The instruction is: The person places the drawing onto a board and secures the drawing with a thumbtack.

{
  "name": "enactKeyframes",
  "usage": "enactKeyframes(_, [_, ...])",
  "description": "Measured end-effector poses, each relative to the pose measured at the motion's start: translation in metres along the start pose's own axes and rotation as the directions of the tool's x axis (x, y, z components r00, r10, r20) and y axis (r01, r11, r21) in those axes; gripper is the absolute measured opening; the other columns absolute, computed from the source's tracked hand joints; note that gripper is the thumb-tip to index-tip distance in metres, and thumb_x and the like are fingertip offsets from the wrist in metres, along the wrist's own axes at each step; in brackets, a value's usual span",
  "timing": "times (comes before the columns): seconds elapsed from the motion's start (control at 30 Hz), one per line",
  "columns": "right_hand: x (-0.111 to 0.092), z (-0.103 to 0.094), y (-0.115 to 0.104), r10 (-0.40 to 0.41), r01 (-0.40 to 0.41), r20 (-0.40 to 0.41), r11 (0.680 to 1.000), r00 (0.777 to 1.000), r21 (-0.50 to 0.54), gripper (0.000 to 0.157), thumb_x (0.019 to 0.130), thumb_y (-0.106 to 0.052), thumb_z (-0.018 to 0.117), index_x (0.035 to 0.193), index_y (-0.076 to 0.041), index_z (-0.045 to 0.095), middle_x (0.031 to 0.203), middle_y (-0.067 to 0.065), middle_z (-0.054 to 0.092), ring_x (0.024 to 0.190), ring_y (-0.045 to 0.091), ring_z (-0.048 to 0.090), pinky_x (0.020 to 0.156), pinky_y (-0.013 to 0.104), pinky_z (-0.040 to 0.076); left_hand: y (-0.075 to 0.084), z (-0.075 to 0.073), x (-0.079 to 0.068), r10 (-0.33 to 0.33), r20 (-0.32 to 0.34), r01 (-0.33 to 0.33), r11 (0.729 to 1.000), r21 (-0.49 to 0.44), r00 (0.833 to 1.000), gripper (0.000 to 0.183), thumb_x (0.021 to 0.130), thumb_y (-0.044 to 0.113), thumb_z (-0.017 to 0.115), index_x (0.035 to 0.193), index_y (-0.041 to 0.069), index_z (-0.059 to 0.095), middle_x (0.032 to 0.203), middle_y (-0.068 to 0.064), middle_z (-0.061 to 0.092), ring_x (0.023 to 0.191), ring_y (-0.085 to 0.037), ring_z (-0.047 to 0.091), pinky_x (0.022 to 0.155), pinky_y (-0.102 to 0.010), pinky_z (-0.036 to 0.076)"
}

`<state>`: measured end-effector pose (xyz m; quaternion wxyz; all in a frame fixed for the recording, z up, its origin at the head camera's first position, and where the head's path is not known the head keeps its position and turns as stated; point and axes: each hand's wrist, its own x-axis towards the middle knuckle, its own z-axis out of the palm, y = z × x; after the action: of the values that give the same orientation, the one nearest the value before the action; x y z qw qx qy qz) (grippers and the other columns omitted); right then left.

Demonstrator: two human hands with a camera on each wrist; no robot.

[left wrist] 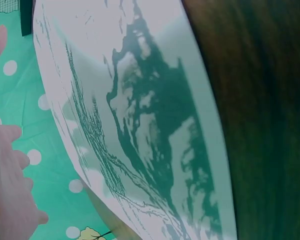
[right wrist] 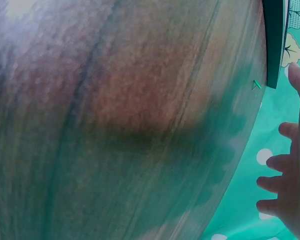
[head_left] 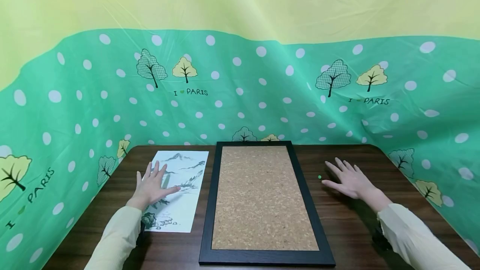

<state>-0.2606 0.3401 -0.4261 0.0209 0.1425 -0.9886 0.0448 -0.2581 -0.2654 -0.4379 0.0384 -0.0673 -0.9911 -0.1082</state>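
My left hand (head_left: 151, 187) is spread above a white sheet (head_left: 187, 216) printed with an ink landscape of mountains and rocks. The left wrist view shows the sheet (left wrist: 105, 165) large, with the fingers (left wrist: 10, 170) off to its side. Over the bare wood on the right, my right hand (head_left: 350, 180) has its fingers spread and holds nothing. Just left of its fingertips lies a tiny green item (head_left: 319, 177), perhaps a pin; it also shows in the right wrist view. Between the hands lies a cork board (head_left: 262, 199) in a black frame (head_left: 208, 220).
The dark wooden table (head_left: 360, 241) has a back edge against a green and yellow cloth (head_left: 243, 74) with white dots and trees. This cloth hangs along the left and right sides too. The sheet lies left of the frame, with a strip of wood between them.
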Motion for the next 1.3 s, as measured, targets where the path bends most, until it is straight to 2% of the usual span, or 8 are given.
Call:
enactKeyframes(0.13, [-0.001, -0.002, 0.000, -0.019, 0.019, -0.010, 1.000, 1.000, -0.008, 0.078, 0.085, -0.057, 0.047, 0.137, 0.001, 0.035, 0.137, 0.035, 0.027, 0.120, 0.055, 0.028, 0.094, 0.065, 0.022, 0.000, -0.002, 0.000, 0.002, 0.002, -0.002, 1.000, -0.005, 1.000, 0.102, 0.072, 0.070, 0.051, 0.140, -0.002, 0.025, 0.145, -0.030, 0.012, 0.132, -0.047, 0.001, 0.096, -0.069, -0.002])
enactKeyframes(0.37, [0.002, -0.001, 0.002, -0.030, 0.031, -0.057, 0.999, 0.998, 0.018, 0.071, 0.086, -0.050, 0.052, 0.132, 0.003, 0.040, 0.132, 0.033, 0.036, 0.114, 0.052, 0.037, 0.086, 0.060, 0.036, -0.003, -0.005, -0.001, 0.018, -0.043, -0.018, 1.000, 0.005, 0.999, 0.099, 0.074, 0.068, 0.052, 0.139, -0.004, 0.027, 0.143, -0.032, 0.018, 0.130, -0.050, 0.008, 0.101, -0.063, 0.010])
enactKeyframes(0.63, [0.006, 0.003, 0.002, -0.007, 0.015, -0.079, 0.995, 0.997, 0.101, 0.066, 0.088, -0.043, 0.054, 0.129, 0.006, 0.042, 0.125, 0.033, 0.042, 0.111, 0.049, 0.040, 0.086, 0.059, 0.037, -0.009, -0.007, -0.006, 0.035, -0.089, -0.035, 0.999, -0.004, 0.995, 0.098, 0.074, 0.067, 0.053, 0.136, -0.005, 0.031, 0.137, -0.033, 0.030, 0.125, -0.050, 0.023, 0.099, -0.061, 0.020])
enactKeyframes(0.73, [0.007, 0.004, 0.001, 0.012, -0.001, -0.084, 0.991, 0.996, 0.135, 0.064, 0.088, -0.041, 0.054, 0.128, 0.007, 0.042, 0.125, 0.033, 0.042, 0.111, 0.049, 0.040, 0.086, 0.059, 0.036, -0.014, -0.007, -0.009, 0.022, -0.098, -0.025, 0.999, -0.029, 0.995, 0.095, 0.075, 0.064, 0.055, 0.135, -0.006, 0.033, 0.133, -0.034, 0.034, 0.121, -0.050, 0.029, 0.096, -0.062, 0.024])
enactKeyframes(0.87, [0.007, 0.005, 0.000, 0.031, -0.015, -0.091, 0.984, 0.995, 0.178, 0.059, 0.088, -0.036, 0.055, 0.126, 0.007, 0.044, 0.123, 0.034, 0.044, 0.111, 0.049, 0.041, 0.086, 0.059, 0.036, -0.021, -0.007, -0.013, -0.033, -0.049, 0.028, 0.994, -0.101, 0.998, 0.094, 0.076, 0.062, 0.056, 0.135, -0.006, 0.031, 0.132, -0.034, 0.033, 0.118, -0.052, 0.031, 0.092, -0.064, 0.028])
enactKeyframes(1.03, [0.008, 0.008, 0.000, 0.027, -0.002, -0.111, 0.974, 0.993, 0.226, 0.051, 0.087, -0.030, 0.058, 0.121, 0.007, 0.049, 0.115, 0.030, 0.051, 0.105, 0.045, 0.047, 0.082, 0.056, 0.039, -0.026, -0.012, -0.020, -0.103, 0.058, 0.112, 0.974, -0.196, 0.993, 0.097, 0.076, 0.061, 0.056, 0.139, -0.006, 0.024, 0.133, -0.037, 0.026, 0.119, -0.053, 0.027, 0.089, -0.065, 0.030])
enactKeyframes(1.17, [0.011, 0.010, 0.000, 0.014, 0.022, -0.121, 0.955, 0.993, 0.296, 0.040, 0.087, -0.022, 0.060, 0.114, 0.007, 0.055, 0.099, 0.020, 0.059, 0.087, 0.032, 0.056, 0.071, 0.046, 0.046, -0.029, -0.018, -0.022, -0.157, 0.131, 0.187, 0.946, -0.266, 0.979, 0.099, 0.079, 0.060, 0.055, 0.138, -0.010, 0.020, 0.135, -0.039, 0.023, 0.121, -0.054, 0.024, 0.092, -0.064, 0.028])
enactKeyframes(1.3, [0.014, 0.013, 0.001, 0.000, 0.041, -0.112, 0.931, 0.994, 0.363, 0.029, 0.086, -0.014, 0.059, 0.107, 0.007, 0.059, 0.085, 0.009, 0.061, 0.072, 0.018, 0.054, 0.060, 0.034, 0.045, -0.036, -0.019, -0.023, -0.199, 0.161, 0.240, 0.926, -0.291, 0.967, 0.100, 0.079, 0.060, 0.054, 0.137, -0.013, 0.019, 0.134, -0.039, 0.023, 0.120, -0.053, 0.025, 0.093, -0.063, 0.027])
